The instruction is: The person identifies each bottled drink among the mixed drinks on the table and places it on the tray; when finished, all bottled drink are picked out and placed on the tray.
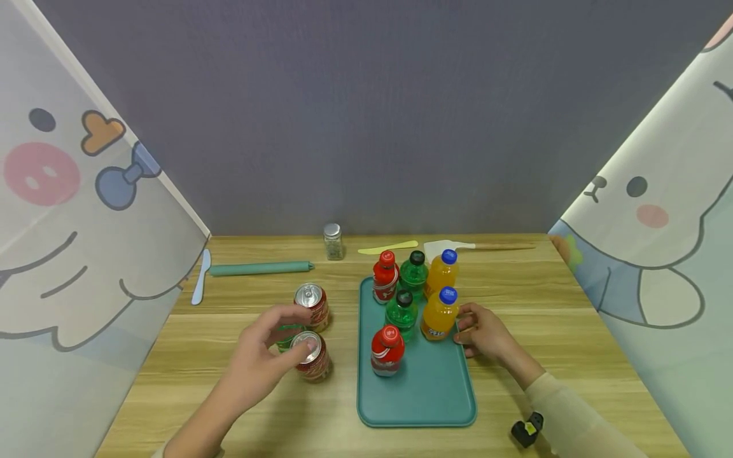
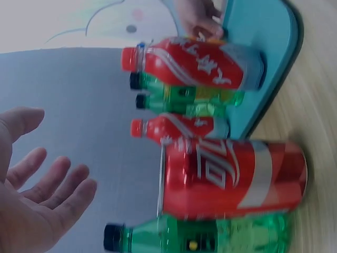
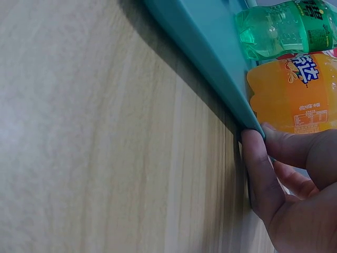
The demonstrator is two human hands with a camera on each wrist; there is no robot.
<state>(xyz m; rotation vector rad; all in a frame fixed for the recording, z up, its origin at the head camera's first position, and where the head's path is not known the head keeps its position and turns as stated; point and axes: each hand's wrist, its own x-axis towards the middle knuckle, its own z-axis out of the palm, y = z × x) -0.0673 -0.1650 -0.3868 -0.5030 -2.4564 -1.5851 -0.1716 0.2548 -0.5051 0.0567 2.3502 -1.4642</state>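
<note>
My left hand [image 1: 256,357], fingers spread and holding nothing, hovers beside two red soda cans: a nearer can [image 1: 314,366] and a farther can [image 1: 322,312]. Between hand and cans stands a green bottle [image 2: 253,234], mostly hidden by the hand in the head view. With thumb and fingers my right hand [image 1: 488,332] pinches the right rim of a teal tray [image 1: 418,404]. Upright on the tray are two red-capped cola bottles [image 1: 386,356], two green bottles [image 1: 401,315] and two orange soda bottles [image 1: 439,317]. The right hand is next to the nearer orange bottle.
Along the back of the wooden table lie a teal rolling pin [image 1: 260,269], a yellow knife [image 1: 388,248] and a white spatula [image 1: 441,247]; a spice jar [image 1: 333,243] stands there. A pale blue knife [image 1: 201,277] lies left. A small black object [image 1: 527,430] is near the right sleeve.
</note>
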